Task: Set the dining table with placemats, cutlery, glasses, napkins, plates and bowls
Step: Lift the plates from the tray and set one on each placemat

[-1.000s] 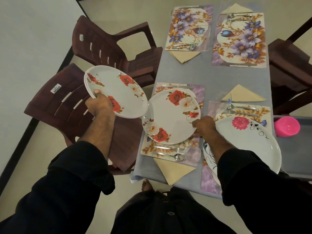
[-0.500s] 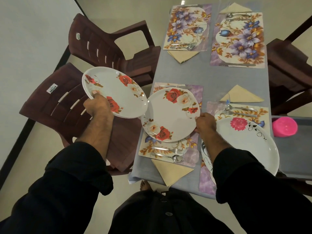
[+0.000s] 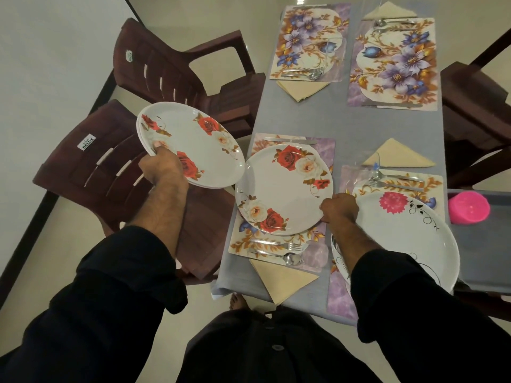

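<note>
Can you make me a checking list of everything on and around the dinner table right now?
Surface: table under a grey cloth, four flowery placemats laid.
Job's things: rose plate on the near left placemat; pink-flower plate on the near right one. Both far placemats have no plates yet. Forks and spoons and folded napkins lie by the mats. Glasses are too faint to count.
Clutter: pink cup on the grey ledge at right.
Hands: left hand holds a stack of rose plates in the air beside the table; right hand grips the laid rose plate's edge.
Cables: nothing seen.
Surroundings: brown plastic chairs on both sides, pale floor.
</note>
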